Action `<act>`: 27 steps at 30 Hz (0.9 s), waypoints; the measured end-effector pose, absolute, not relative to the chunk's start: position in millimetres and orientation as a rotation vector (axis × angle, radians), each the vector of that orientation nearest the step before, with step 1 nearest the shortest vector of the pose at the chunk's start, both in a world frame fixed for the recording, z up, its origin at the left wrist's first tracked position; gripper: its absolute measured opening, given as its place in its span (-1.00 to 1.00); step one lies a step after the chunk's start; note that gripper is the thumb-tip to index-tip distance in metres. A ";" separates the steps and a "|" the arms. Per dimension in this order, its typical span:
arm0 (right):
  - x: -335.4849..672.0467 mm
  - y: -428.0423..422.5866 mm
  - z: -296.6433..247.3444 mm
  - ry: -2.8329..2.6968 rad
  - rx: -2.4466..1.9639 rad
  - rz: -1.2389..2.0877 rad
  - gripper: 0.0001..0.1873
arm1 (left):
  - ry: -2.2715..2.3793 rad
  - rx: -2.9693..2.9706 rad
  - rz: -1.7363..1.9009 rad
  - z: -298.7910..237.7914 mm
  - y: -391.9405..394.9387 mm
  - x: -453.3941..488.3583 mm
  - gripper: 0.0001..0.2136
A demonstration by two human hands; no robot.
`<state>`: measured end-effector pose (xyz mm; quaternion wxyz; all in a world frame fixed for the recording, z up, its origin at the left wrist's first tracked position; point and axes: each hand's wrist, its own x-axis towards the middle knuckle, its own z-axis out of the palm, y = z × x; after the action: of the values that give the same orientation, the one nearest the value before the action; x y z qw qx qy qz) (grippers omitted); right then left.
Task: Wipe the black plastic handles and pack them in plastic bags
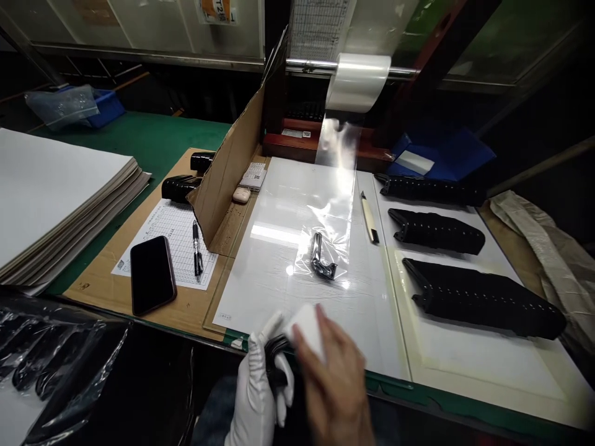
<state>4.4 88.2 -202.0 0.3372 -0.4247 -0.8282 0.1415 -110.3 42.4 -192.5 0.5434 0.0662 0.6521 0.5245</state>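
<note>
My left hand, in a white glove, has its fingers wrapped around a glossy black curved part near the table's front edge. My bare right hand, somewhat blurred, grips a white pad close beside that part; whether the two touch I cannot tell. Beyond the hands, a similar black L-shaped part lies under or inside clear plastic film on the white glass-covered board. The film runs down from a roll on a metal bar.
A cream-handled cutter lies right of the film. Several rows of black parts occupy the right side. Leftward are a phone, a pen on a printed sheet, an upright cardboard divider and a sheet stack.
</note>
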 end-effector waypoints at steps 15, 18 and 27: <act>59.0 125.6 -158.6 -1.801 -1.282 1.610 -0.54 | 1.402 0.393 1.064 -144.8 56.0 -144.3 -0.36; 55.4 128.5 -140.0 -1.622 -1.100 2.084 -0.52 | 1.316 0.461 0.988 -135.2 56.2 -154.3 -0.40; 51.2 123.3 -150.9 -1.543 -1.125 2.141 -0.49 | 1.347 0.376 0.996 -131.7 58.1 -149.9 -0.36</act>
<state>51.2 123.3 -150.9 0.1356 -0.3886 -0.5329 0.7394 -149.9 58.1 -131.7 0.6536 0.1657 0.5936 0.4393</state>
